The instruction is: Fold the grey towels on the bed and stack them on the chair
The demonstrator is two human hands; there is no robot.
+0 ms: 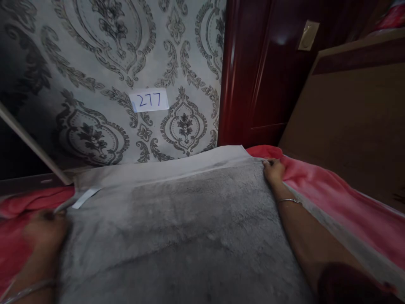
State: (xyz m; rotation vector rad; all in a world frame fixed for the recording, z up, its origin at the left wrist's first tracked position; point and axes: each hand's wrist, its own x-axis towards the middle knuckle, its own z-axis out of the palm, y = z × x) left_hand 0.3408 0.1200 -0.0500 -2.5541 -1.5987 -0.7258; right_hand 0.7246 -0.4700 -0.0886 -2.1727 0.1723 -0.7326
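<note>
Grey fleece cloth (190,228) lies nearest the camera, spread between the person's two hands, with a pale band (177,168) along its far side and a white tag (86,198) near its far left corner. Right fingers are pinched closed on the far right corner of the fleece; the left hand (47,234) is blurred, but its fingers look curled around a twisted bit of edge, how firmly one cannot tell. An uneven pull could skew the fleece or bunch that twisted corner, and a loose pinch might let the edge slip. The right hand (274,171) reaches farther forward, arm extended and slanting inward; the left sits lower and nearer. Red cloth (341,194) shows beyond both sides, and patterned wallpaper (183,122) rises behind.
</note>
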